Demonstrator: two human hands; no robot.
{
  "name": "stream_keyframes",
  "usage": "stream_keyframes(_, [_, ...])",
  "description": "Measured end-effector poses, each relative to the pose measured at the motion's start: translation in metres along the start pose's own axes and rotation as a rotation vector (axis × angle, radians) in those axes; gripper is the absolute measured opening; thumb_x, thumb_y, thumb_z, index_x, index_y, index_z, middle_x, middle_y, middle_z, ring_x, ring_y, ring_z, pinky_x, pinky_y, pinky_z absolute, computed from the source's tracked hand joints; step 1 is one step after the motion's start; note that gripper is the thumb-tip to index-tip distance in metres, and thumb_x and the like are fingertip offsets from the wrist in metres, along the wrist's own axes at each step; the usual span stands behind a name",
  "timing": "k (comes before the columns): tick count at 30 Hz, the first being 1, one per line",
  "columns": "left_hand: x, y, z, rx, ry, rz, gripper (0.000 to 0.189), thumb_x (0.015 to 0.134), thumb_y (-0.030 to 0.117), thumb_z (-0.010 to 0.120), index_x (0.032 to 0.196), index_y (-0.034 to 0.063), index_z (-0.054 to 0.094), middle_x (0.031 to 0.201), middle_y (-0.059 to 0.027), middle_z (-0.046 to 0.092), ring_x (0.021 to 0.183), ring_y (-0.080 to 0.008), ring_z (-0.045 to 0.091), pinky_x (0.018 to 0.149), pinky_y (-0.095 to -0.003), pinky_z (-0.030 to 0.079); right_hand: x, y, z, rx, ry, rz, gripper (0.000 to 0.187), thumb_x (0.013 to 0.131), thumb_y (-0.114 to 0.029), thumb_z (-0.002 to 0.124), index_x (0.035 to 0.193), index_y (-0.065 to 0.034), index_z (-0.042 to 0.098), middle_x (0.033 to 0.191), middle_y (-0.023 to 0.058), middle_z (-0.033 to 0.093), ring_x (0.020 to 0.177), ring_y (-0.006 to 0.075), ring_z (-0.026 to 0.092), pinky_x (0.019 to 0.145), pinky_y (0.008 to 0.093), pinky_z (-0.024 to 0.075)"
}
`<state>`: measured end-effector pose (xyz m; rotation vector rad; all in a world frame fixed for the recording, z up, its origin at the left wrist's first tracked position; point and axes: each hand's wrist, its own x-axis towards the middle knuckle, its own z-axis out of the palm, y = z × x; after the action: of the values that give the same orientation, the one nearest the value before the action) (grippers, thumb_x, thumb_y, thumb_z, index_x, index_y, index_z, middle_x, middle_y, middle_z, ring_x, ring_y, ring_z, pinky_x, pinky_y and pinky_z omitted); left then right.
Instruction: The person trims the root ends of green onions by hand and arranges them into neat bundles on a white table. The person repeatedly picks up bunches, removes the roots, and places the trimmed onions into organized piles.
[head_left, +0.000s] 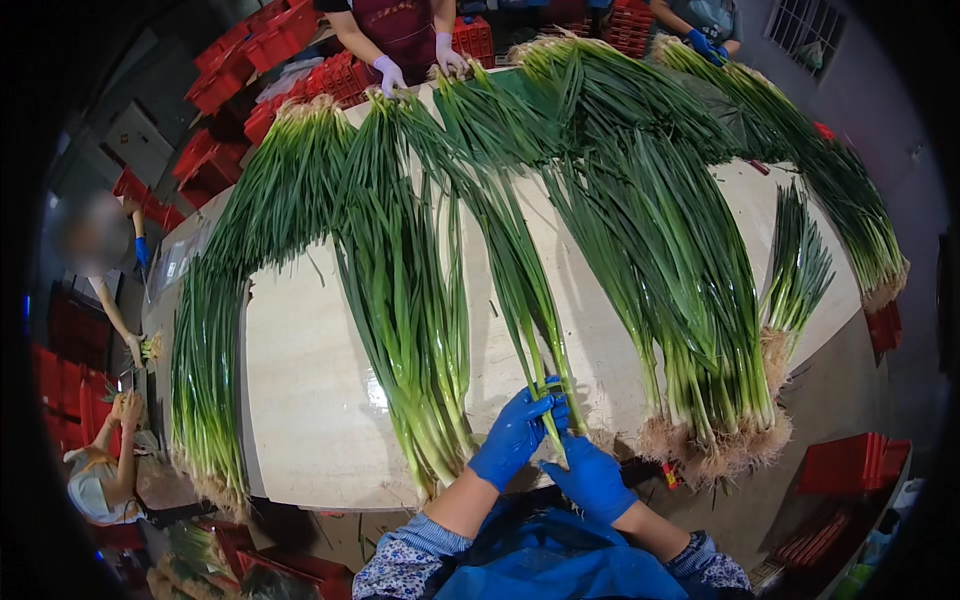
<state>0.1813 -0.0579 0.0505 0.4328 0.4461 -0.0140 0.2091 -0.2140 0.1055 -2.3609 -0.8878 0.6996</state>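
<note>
Both my hands wear blue rubber gloves and meet at the near edge of the table. My left hand (517, 431) is closed around the pale lower part of a long-leaved leek or green garlic stalk (553, 429). At its root end, my right hand (596, 476) pinches the stalk between thumb and fingers. The leaves (517, 277) run away from me across the tabletop. To the left lies a loose bunch of stalks (397, 315), and to the right a thick bunch (690, 300) has its bushy roots towards me.
The pale tabletop (300, 390) carries more bunches at its far side and left end (206, 375). A small bunch (795, 270) lies right. Across stands a person with light gloves (390, 73); others work far right and left. Red crates (847, 465) stand around the table.
</note>
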Motion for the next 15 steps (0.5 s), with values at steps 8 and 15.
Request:
stream_keyframes(8, [-0.033, 0.033, -0.011, -0.004, 0.062, 0.099, 0.053, 0.088, 0.01, 0.058, 0.137, 0.003, 0.038, 0.102, -0.01, 0.061, 0.082, -0.0162, 0.059, 0.07, -0.0286, 0.052, 0.003, 0.051, 0.011, 0.374, 0.038, 0.221, 0.06, 0.086, -0.051, 0.058, 0.117, 0.0011, 0.057, 0.097, 0.0229, 0.062, 0.086, 0.0366, 0.062, 0.074, 0.0429, 0.0494])
stream_keyframes(15, [-0.045, 0.025, -0.036, -0.04, 0.162, 0.099, 0.053, 0.087, 0.011, 0.058, 0.135, 0.0009, 0.039, 0.106, -0.0119, 0.059, 0.079, -0.0173, 0.057, 0.064, -0.0287, 0.049, 0.04, 0.074, 0.041, -0.221, 0.191, 0.097, 0.056, 0.079, -0.036, 0.069, 0.119, -0.0012, 0.052, 0.098, 0.0191, 0.061, 0.086, 0.0348, 0.062, 0.072, 0.0441, 0.0498])
